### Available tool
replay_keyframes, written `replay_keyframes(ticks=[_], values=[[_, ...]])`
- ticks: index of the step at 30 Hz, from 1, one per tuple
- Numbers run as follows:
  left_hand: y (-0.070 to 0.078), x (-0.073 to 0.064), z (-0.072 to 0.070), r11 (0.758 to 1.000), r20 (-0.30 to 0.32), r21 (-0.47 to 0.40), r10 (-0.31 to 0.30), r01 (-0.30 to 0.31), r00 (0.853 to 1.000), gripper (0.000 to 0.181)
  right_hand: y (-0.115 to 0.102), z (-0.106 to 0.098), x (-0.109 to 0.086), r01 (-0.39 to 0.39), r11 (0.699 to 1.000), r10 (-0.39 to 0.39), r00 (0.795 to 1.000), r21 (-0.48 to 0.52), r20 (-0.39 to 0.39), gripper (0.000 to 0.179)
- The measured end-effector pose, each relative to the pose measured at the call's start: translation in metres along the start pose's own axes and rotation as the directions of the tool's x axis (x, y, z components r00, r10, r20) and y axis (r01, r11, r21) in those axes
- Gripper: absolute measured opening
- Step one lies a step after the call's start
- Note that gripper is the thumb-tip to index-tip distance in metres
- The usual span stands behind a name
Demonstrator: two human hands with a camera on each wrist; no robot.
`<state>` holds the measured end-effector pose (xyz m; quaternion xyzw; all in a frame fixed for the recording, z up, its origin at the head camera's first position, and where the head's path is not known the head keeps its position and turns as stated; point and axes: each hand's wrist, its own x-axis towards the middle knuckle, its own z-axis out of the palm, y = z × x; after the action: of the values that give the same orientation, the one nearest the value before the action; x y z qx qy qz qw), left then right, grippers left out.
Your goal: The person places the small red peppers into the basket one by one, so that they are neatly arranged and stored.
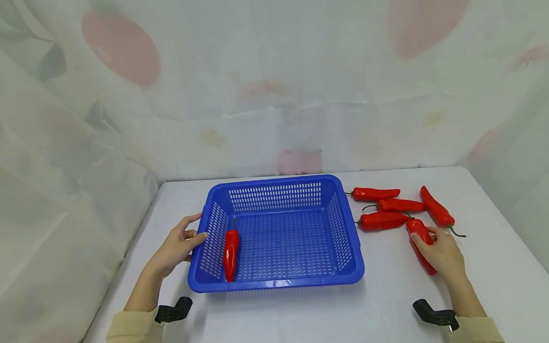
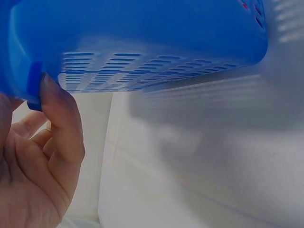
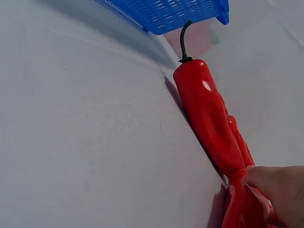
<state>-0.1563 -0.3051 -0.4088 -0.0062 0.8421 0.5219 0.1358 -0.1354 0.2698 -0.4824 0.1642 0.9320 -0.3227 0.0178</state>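
A blue plastic basket [image 1: 280, 284] with slotted walls sits in the middle of the table. My left hand [image 1: 180, 246] grips its left rim between thumb and fingers; in the left wrist view the fingertips curl over the basket's edge [image 2: 35, 85]. One red chili pepper [image 1: 231, 254] lies inside along the left wall, stem pointing away. To the right of the basket, my right hand [image 1: 441, 251] pinches a red chili pepper [image 1: 419, 229] with the thumb on its near side. The right wrist view shows the thumb [image 3: 273, 183] against it, beside a green-stemmed pepper [image 3: 206, 114].
Around the right hand lie more red chili peppers: one at the back [image 1: 375, 193], one below it [image 1: 401, 205], another nearest the basket [image 1: 383, 220] and one slanted to the right [image 1: 437, 207]. A patterned cloth [image 1: 263, 136] hangs behind the white table [image 1: 282, 326].
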Motion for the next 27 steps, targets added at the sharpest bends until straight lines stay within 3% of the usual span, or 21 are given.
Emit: replay_keyframes(ticks=[11,27], values=[[0.0011,-0.0003,0.0001,1.0,0.001,-0.003,-0.003,0.003,1.0,0.068,0.0028,0.003,0.0031,-0.015,0.999,0.015,1.0,-0.035,0.011,0.069],[0.0029,-0.0008,0.0005,1.0,-0.003,0.009,-0.011,0.011,1.0,0.067,0.0014,0.001,-0.0006,-0.076,0.997,0.076,0.997,0.009,0.006,0.071]])
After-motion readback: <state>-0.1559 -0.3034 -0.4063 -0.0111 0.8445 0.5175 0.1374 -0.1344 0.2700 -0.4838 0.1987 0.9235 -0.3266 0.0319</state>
